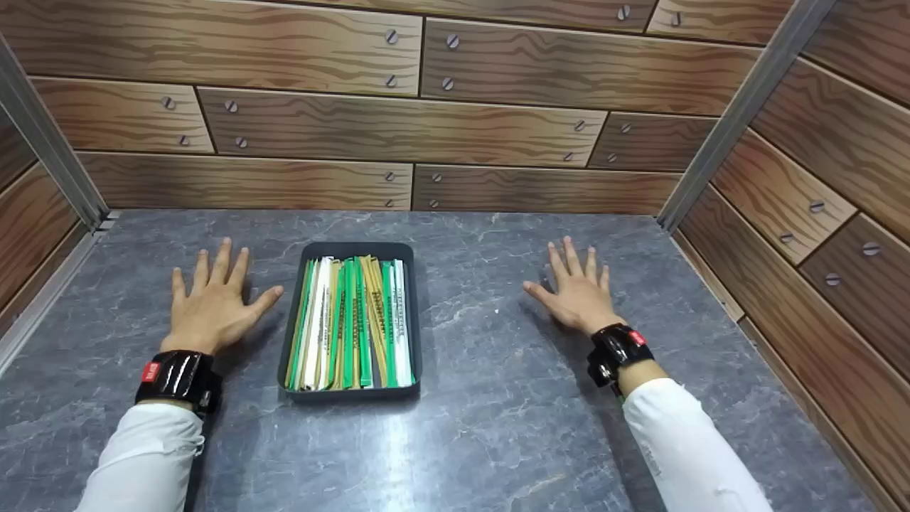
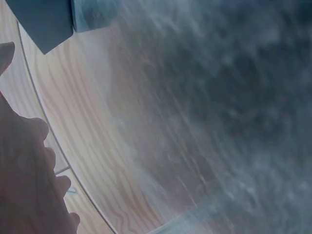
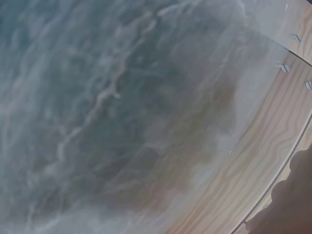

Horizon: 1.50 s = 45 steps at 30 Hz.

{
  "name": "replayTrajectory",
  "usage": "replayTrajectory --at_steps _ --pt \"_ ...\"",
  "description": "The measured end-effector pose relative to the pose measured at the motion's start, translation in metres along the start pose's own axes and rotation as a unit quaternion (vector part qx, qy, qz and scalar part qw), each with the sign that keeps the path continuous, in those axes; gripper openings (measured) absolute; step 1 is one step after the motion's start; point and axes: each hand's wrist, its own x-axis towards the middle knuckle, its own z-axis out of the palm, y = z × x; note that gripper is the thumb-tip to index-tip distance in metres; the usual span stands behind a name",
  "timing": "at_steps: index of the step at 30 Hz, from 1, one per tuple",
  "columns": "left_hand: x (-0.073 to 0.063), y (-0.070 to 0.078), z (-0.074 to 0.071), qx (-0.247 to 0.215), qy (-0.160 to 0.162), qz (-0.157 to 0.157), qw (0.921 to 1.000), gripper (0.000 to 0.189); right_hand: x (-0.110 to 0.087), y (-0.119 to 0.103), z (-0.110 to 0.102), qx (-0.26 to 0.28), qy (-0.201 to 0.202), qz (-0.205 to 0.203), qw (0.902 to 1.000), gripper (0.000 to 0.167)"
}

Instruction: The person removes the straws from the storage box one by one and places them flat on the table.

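Note:
My left hand is spread palm down over the grey tabletop, its thumb pointing at a dark tray just to its right. Several long thin paper-wrapped sticks in green, white and tan lie side by side lengthwise in that tray. On the other side, well apart from the tray, my right hand is likewise spread with palm down and fingers straight. Neither hand holds anything. In the left wrist view, a corner of the dark tray shows at the top left, beyond the fingers.
The marbled grey table is bounded by a wood-patterned back wall and a similar side wall on the right. Metal posts stand at the corners. Black bands are strapped round both wrists, above white sleeves.

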Motion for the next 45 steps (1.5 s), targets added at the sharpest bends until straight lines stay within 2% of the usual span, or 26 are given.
replayTrajectory --at_steps 5,9,14,18,23,28,32,39,42,43,45 --pt "-0.004 0.006 -0.003 -0.028 -0.005 -0.002 0.9996 0.1 0.001 -0.009 -0.002 0.002 0.005 -0.014 0.9999 0.093" --pt "-0.008 0.017 -0.007 -0.078 -0.035 -0.004 0.9963 0.099 0.002 -0.021 -0.002 0.005 0.013 -0.029 0.9995 0.093" --pt "-0.014 0.035 -0.01 -0.164 -0.075 0.006 0.9836 0.101 0.001 -0.046 -0.005 0.022 0.016 -0.064 0.9976 0.092" --pt "-0.018 0.048 -0.009 -0.208 -0.083 0.006 0.9746 0.095 -0.002 -0.074 -0.009 0.04 0.001 -0.107 0.9935 0.091" --pt "-0.021 0.058 -0.004 -0.232 -0.07 0.0 0.9702 0.082 -0.01 -0.116 -0.016 0.073 -0.023 -0.155 0.9849 0.086" --pt "-0.023 0.062 0.001 -0.249 -0.047 0.013 0.9672 0.073 -0.015 -0.159 -0.017 0.101 -0.043 -0.196 0.9744 0.073" --pt "-0.024 0.064 0.003 -0.265 -0.046 0.009 0.9632 0.07 -0.014 -0.189 -0.013 0.107 -0.062 -0.221 0.9674 0.063" --pt "-0.024 0.064 0.005 -0.272 -0.064 -0.018 0.9601 0.069 0.001 -0.232 0.002 0.081 -0.106 -0.232 0.9636 0.05" --pt "-0.023 0.062 0.005 -0.272 -0.064 -0.02 0.96 0.069 0.008 -0.249 0.009 0.064 -0.121 -0.226 0.9646 0.042" --pt "-0.023 0.061 0.005 -0.275 -0.065 -0.018 0.9592 0.069 0.01 -0.254 0.011 0.058 -0.122 -0.221 0.9659 0.038" --pt "-0.023 0.059 0.005 -0.281 -0.065 -0.014 0.9574 0.069 0.014 -0.262 0.016 0.042 -0.131 -0.206 0.9688 0.017"
